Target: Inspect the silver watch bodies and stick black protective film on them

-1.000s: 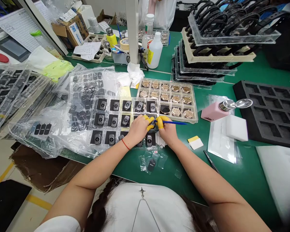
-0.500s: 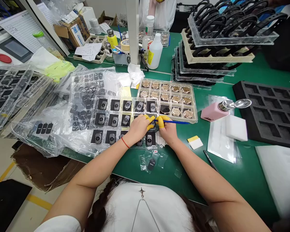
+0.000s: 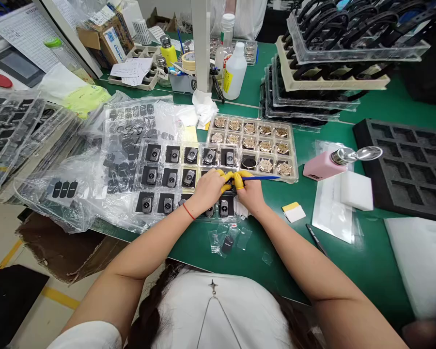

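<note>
My left hand [image 3: 208,188] and my right hand [image 3: 250,191] meet over a clear tray [image 3: 156,167] of small black and silver watch modules, both with yellow finger cots. My right hand grips a thin blue tool [image 3: 263,178] whose tip points left at a module pinched between my left fingertips; the module itself is mostly hidden. Behind them lies a second clear tray [image 3: 292,160] of round gold-coloured parts.
A pink pump bottle [image 3: 323,166], white foam block [image 3: 356,190] and yellow-white pad [image 3: 293,212] sit right of my hands. A black foam tray [image 3: 403,169] is at far right, stacked strap trays [image 3: 312,92] behind, bagged trays [image 3: 29,140] at left, a small bagged part [image 3: 227,244] in front.
Both hands have stayed together at the same tray cell; the view has shifted slightly. No visible pick-up or release.
</note>
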`<action>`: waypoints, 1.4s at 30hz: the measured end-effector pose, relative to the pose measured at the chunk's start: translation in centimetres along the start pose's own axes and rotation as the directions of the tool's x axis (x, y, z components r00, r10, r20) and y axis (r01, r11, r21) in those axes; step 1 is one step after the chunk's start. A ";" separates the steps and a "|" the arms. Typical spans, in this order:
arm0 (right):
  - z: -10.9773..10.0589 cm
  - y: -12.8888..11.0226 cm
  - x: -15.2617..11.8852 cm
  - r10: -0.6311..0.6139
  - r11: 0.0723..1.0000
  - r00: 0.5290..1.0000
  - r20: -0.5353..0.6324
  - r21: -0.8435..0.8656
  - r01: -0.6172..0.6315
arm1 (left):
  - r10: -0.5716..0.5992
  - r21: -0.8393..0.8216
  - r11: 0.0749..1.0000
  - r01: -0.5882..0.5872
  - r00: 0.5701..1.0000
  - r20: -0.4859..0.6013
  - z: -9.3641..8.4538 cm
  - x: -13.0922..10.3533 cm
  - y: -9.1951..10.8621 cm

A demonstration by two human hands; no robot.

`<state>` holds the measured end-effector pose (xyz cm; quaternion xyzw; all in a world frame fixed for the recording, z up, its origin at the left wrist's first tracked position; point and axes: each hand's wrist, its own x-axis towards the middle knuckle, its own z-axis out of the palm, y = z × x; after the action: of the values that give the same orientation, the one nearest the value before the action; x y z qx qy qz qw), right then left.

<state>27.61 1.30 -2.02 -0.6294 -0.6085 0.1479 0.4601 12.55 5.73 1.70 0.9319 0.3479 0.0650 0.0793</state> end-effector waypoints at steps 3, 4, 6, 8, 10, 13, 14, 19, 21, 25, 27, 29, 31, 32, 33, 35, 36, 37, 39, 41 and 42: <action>-0.2 0.4 -0.2 0.025 1.000 0.999 -0.041 0.010 -0.025 | 0.011 0.032 0.999 -0.011 1.000 -0.005 -0.2 0.0 0.0; -0.4 0.5 -0.4 0.039 0.999 0.997 -0.060 0.013 -0.038 | 0.019 0.046 0.999 -0.019 1.000 -0.004 -0.3 0.0 0.0; -0.7 0.7 -0.6 0.064 0.998 0.993 -0.097 0.016 -0.063 | 0.049 0.076 0.996 -0.049 0.999 0.002 -0.5 0.0 0.1; -0.9 0.9 -0.8 0.075 0.997 0.990 -0.119 0.021 -0.073 | 0.087 0.105 0.991 -0.087 0.996 0.005 -0.6 -0.1 0.2; -1.0 0.8 -0.9 0.068 0.998 0.990 -0.125 0.024 -0.065 | 0.116 0.130 0.985 -0.115 0.993 -0.005 -0.6 -0.2 0.3; -1.1 0.3 -0.8 0.038 0.999 0.991 -0.126 0.026 -0.035 | 0.135 0.156 0.980 -0.128 0.990 -0.037 -0.3 -0.6 0.4; -1.1 0.1 -0.8 0.027 0.999 0.992 -0.125 0.025 -0.024 | 0.138 0.159 0.979 -0.128 0.989 -0.050 -0.1 -0.7 0.4; -0.9 -0.3 -0.7 -0.052 0.999 0.995 -0.090 0.003 0.052 | 0.120 0.134 0.985 -0.105 0.986 -0.114 0.6 -1.1 0.1; -0.7 -0.3 -0.7 -0.087 0.996 0.994 -0.070 -0.017 0.086 | 0.096 0.114 0.990 -0.080 0.986 -0.137 0.8 -1.1 0.0; -0.3 0.0 -0.9 -0.131 0.989 0.990 -0.051 -0.073 0.127 | 0.050 0.090 0.995 -0.036 0.986 -0.161 0.9 -0.9 -0.1; -0.2 0.1 -1.0 -0.145 0.985 0.988 -0.051 -0.102 0.139 | 0.042 0.086 0.996 -0.028 0.987 -0.158 0.8 -0.9 0.0; -0.2 0.3 -1.1 -0.153 0.981 0.987 -0.055 -0.132 0.145 | 0.039 0.083 0.996 -0.027 0.988 -0.151 0.7 -0.9 0.1; -0.1 0.4 -1.2 -0.158 0.976 0.986 -0.061 -0.158 0.147 | 0.036 0.080 0.996 -0.025 0.989 -0.141 0.5 -0.8 0.2; -0.1 0.4 -1.3 -0.160 0.974 0.985 -0.063 -0.170 0.147 | 0.035 0.079 0.997 -0.025 0.990 -0.135 0.5 -0.8 0.2; 0.0 0.4 -1.3 -0.162 0.973 0.985 -0.064 -0.179 0.148 | 0.034 0.078 0.997 -0.024 0.991 -0.128 0.4 -0.8 0.2; 0.0 0.4 -1.3 -0.165 0.970 0.984 -0.066 -0.192 0.149 | 0.029 0.077 0.997 -0.020 0.993 -0.115 0.3 -0.8 0.3; 0.0 0.4 -1.4 -0.166 0.969 0.984 -0.067 -0.197 0.150 | 0.027 0.076 0.997 -0.019 0.994 -0.108 0.3 -0.8 0.3; 0.0 0.4 -1.4 -0.167 0.968 0.984 -0.068 -0.200 0.150 | 0.027 0.075 0.997 -0.019 0.994 -0.102 0.3 -0.7 0.3; 0.0 0.4 -1.4 -0.166 0.968 0.984 -0.072 -0.205 0.148 | 0.027 0.074 0.997 -0.021 0.995 -0.091 0.3 -0.7 0.3; 0.0 0.4 -1.4 -0.163 0.968 0.984 -0.075 -0.205 0.144 | 0.028 0.073 0.997 -0.022 0.996 -0.083 0.2 -0.7 0.3; 0.0 0.4 -1.5 -0.160 0.969 0.984 -0.076 -0.203 0.142 | 0.028 0.072 0.997 -0.022 0.996 -0.081 0.2 -0.7 0.3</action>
<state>27.55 0.06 -2.91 -0.6297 -0.6445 0.0223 0.4331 12.26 5.00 1.50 0.9350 0.3412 0.0916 0.0309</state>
